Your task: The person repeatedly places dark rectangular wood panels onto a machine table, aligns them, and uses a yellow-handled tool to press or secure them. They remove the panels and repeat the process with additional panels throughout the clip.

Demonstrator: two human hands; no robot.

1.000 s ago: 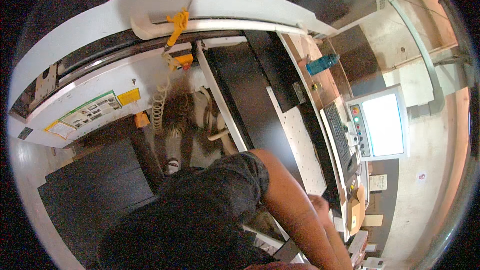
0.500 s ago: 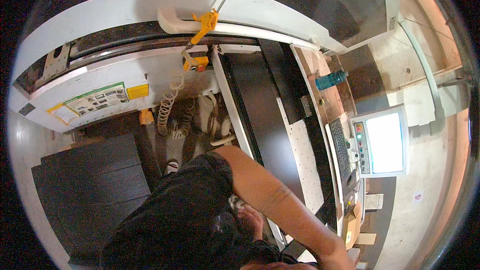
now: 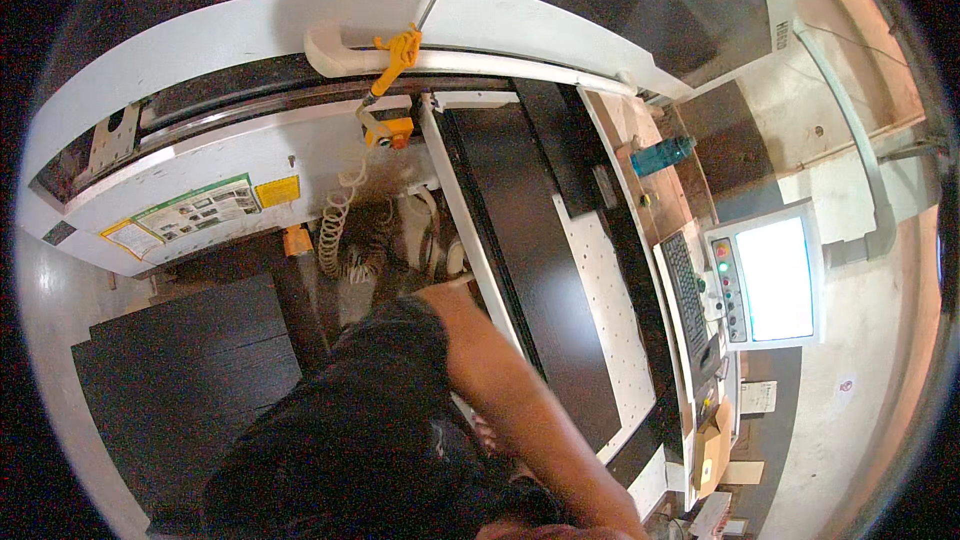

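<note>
A bare forearm [image 3: 530, 400], which looks like my left, crosses the lower middle from a bent elbow and runs out at the lower edge. Its hand is out of the picture. My black sleeve [image 3: 350, 390] fills much of the area to its left. Behind that forearm a few fingers of my right hand [image 3: 485, 432] show; the rest is hidden, and I cannot make out what they touch. Just beyond the arm lies a long glossy dark panel [image 3: 530, 230] on the machine's bed, next to a white strip with rows of holes [image 3: 620, 350].
A yellow air gun [image 3: 400, 48] hangs on a white rail, with a coiled hose [image 3: 335, 230] below. Dark boards [image 3: 200, 350] are at the left. To the right are a blue bottle [image 3: 662, 156], a keyboard [image 3: 683, 285], a control screen [image 3: 770, 280] and a cardboard box [image 3: 712, 455].
My forearm has swung left and now covers most of the right hand, which showed more before. The dark machine part above the perforated strip has shifted slightly away. The view has moved a little.
</note>
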